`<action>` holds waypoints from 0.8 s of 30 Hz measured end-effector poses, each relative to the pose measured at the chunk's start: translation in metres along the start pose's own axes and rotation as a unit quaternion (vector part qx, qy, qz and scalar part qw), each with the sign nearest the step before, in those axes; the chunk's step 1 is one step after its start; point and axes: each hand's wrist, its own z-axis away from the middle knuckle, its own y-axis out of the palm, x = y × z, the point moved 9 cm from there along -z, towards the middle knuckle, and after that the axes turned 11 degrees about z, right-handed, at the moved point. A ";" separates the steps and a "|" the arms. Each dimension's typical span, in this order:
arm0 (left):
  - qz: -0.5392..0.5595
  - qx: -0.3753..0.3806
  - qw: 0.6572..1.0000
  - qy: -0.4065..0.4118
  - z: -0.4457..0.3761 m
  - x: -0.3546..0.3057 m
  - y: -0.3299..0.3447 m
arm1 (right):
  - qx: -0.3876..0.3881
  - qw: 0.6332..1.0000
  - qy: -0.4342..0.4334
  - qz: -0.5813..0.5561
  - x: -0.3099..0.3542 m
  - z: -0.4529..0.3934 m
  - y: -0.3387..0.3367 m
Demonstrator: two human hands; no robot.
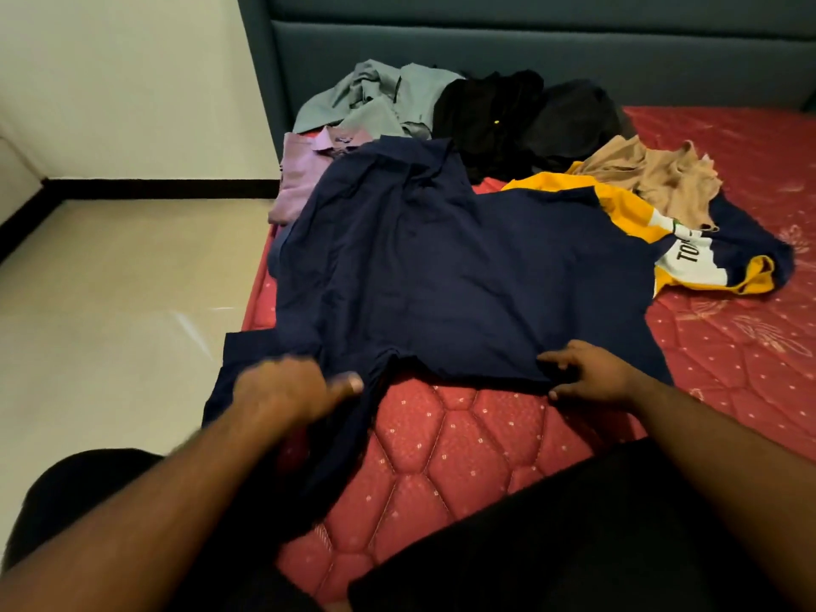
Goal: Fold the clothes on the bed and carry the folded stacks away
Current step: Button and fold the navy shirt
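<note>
A large navy blue shirt (441, 267) lies spread on the red quilted mattress (463, 439), collar towards the headboard. My left hand (291, 390) is blurred at the shirt's near left hem, fingers curled on the cloth. My right hand (587, 368) pinches the near right hem, thumb under the edge. Behind the shirt lie a folded lilac shirt (300, 178), a crumpled grey-green garment (375, 99), black clothes (521, 121), a tan top (653, 174) and a yellow, white and navy jersey (689, 254).
The blue padded headboard (530, 42) stands at the back. Cream tiled floor (110, 302) runs along the bed's left side, with a wall and a dark skirting behind. My dark-clothed legs fill the bottom of the view.
</note>
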 end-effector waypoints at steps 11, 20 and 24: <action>0.458 -0.212 0.850 -0.148 -0.058 0.073 0.007 | 0.099 0.994 0.030 0.039 -0.003 0.009 0.021; 0.161 -0.309 0.918 0.193 -0.034 -0.031 -0.006 | -0.124 0.910 0.243 -0.311 -0.069 0.029 -0.010; 0.102 -0.095 0.957 0.254 -0.067 -0.060 0.037 | -0.162 0.857 0.415 -0.258 -0.135 0.048 -0.003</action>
